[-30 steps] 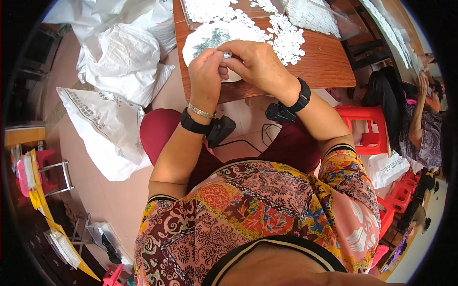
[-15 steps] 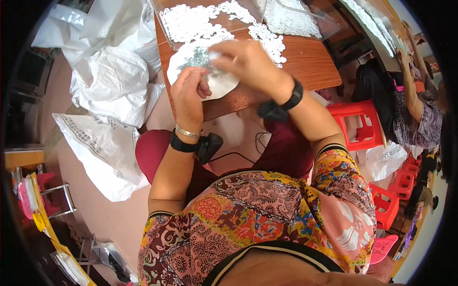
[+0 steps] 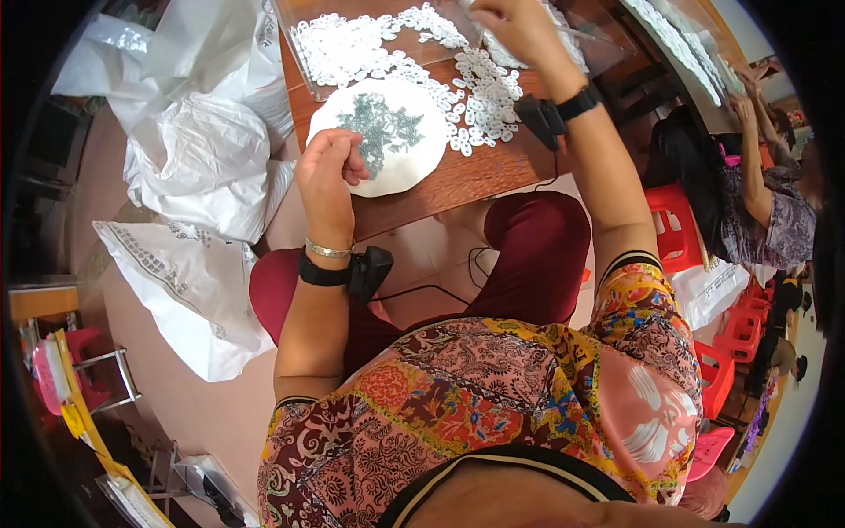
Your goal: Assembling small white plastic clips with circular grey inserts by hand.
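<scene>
In the head view, a brown wooden table (image 3: pixel 458 180) was seen from above, with the person's two forearms reaching up to it from the lower edge. The left hand (image 3: pixel 327 167) was held at the near edge of the table, just beside a round white plate (image 3: pixel 414 163). Its fingers were curled into a loose fist with the thumb tucked against them; whether anything small was pinched inside could not be told. A heap of small grey-green pieces (image 3: pixel 383 132) was piled on the middle of the plate.

The right hand (image 3: pixel 515 22) was stretched far across the table, near the top of the picture, over a spread of small white rings (image 3: pixel 480 92) scattered beyond and to the right of the plate. Its fingers were bent downward toward the rings, but their tips were cut off at the picture's rim, so their grip could not be told. More white rings were gathered in a clear tray (image 3: pixel 304 66) at the back left of the table.

White plastic bags (image 3: pixel 202 158) were heaped on the floor to the left. Another person (image 3: pixel 766 207) was seated at the right, beside red stools (image 3: pixel 673 224).
</scene>
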Available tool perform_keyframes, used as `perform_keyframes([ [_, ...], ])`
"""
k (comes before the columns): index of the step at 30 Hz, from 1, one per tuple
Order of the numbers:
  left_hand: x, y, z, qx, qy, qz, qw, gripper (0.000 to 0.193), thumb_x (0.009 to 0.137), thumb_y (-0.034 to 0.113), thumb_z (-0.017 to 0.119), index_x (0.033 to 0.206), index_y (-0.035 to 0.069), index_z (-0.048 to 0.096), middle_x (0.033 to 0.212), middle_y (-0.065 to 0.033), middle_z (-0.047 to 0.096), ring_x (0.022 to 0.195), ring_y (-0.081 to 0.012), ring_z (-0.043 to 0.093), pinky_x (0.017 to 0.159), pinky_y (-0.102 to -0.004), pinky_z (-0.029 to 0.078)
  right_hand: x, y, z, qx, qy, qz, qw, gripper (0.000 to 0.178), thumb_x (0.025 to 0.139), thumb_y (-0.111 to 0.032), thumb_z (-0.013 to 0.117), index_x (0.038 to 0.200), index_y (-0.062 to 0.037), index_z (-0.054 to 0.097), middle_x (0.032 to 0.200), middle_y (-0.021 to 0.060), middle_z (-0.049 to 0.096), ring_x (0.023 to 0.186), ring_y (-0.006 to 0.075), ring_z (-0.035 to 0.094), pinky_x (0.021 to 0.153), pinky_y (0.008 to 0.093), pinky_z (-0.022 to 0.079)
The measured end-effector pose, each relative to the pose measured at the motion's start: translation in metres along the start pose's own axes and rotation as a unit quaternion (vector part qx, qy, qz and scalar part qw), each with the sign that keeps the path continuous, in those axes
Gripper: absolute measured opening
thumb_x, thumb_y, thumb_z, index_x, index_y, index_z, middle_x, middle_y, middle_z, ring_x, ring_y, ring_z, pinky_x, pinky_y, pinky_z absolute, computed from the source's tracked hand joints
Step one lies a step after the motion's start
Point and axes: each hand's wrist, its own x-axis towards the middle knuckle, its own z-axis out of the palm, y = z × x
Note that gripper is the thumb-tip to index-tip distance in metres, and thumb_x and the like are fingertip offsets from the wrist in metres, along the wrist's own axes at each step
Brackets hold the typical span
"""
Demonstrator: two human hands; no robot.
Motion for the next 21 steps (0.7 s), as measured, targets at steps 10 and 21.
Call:
perform_keyframes([
  [10,0.003,0.004,-0.005,-0.006,0.001,0.0,1.0,0.019,0.087,0.015,0.049,0.083,0.0,0.06,0.061,-0.0002,0.051,0.053,-0.0072,0.046,0.049,-0.0196,0.033,0.041,0.026,0.107,-0.152,-0.204,-0.103,0.962,0.022,0.077,-0.011,0.057,0.097,-0.0121,0.068,0.087,0.0134,0.066,0.081,0.03,0.063,0.071,0.041,0.05],
  [21,0.008,0.003,-0.01,0.01,-0.011,-0.011,1.0,0.022,0.089,0.016,0.046,0.083,0.0,0.059,0.063,-0.0015,0.051,0.053,-0.0093,0.049,0.049,-0.0203,0.036,0.036,0.031,0.126,-0.159,-0.245,-0.089,0.952,0.012,0.076,-0.009,0.056,0.083,-0.0082,0.064,0.082,0.0158,0.065,0.079,0.034,0.062,0.068,0.0422,0.048],
])
